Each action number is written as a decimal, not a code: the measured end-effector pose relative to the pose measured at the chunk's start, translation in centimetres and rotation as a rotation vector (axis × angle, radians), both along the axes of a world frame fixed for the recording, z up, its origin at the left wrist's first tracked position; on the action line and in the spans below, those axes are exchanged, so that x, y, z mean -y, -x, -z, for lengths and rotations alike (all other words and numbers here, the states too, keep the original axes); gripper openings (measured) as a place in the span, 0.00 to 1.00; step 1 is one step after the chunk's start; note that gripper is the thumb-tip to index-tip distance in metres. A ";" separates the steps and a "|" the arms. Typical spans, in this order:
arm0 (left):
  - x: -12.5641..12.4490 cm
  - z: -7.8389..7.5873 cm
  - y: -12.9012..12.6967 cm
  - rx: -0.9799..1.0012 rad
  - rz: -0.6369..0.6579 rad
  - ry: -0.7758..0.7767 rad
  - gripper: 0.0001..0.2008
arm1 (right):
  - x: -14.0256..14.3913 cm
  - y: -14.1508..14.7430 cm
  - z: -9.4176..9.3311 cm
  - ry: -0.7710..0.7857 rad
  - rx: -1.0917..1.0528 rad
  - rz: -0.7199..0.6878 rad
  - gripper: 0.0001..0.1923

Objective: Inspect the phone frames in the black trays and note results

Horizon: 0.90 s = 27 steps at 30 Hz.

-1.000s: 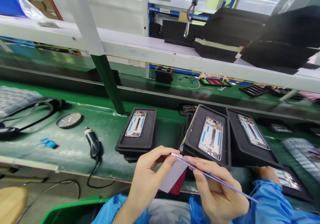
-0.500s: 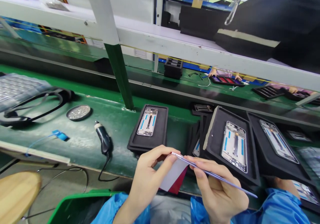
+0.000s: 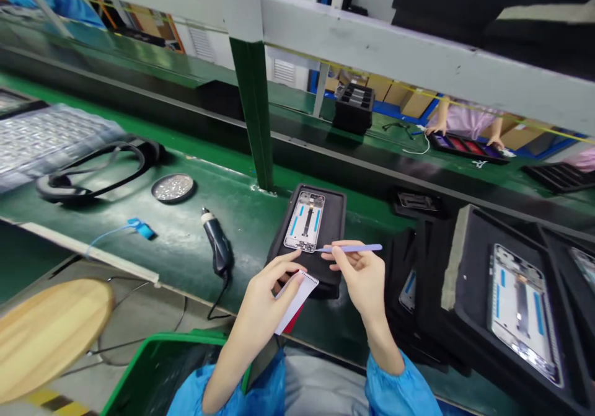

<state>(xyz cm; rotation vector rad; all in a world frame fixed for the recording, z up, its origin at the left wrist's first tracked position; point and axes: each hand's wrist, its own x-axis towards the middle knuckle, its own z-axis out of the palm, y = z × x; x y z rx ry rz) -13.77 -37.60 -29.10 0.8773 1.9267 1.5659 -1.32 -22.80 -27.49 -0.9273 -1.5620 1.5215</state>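
Lilac tweezers point(image 3: 351, 248) pinched in right hand point(image 3: 361, 274), tip at phone frame point(image 3: 305, 221) in black tray point(image 3: 332, 217) near bench front edge. Left hand point(image 3: 272, 292) clasps sticker sheet point(image 3: 297, 298). Step, by my reading: placing sticker; next calls for steady tip alignment.

Place: electronics assembly factory
Evidence: green conveyor line point(image 3: 195, 155), phone frames in black foam trays point(image 3: 332, 217), co-worker opposite point(image 3: 465, 121)

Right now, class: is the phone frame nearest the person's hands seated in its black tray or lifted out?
Seated in. The phone frame lies flat in the black tray, whose rim shows all round it.
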 end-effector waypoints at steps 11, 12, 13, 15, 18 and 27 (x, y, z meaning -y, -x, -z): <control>0.1 0.5 0.5 -0.032 -0.002 0.034 0.13 | -0.5 1.9 0.9 0.065 0.105 -0.057 0.31; 0.1 0.5 0.5 -0.031 -0.002 0.035 0.13 | -0.5 2.0 0.9 0.062 0.106 -0.057 0.31; 0.1 0.5 0.5 -0.030 -0.002 0.035 0.13 | -0.5 2.0 0.9 0.058 0.107 -0.056 0.31; 0.1 0.5 0.5 -0.029 -0.003 0.036 0.12 | -0.4 2.0 0.9 0.048 0.113 -0.053 0.30; 0.1 0.5 0.5 -0.031 -0.005 0.036 0.12 | -0.5 2.0 1.0 0.031 0.123 -0.057 0.29; 0.0 0.4 0.5 -0.021 -0.011 0.026 0.13 | -0.4 1.9 1.1 -0.018 0.141 -0.070 0.22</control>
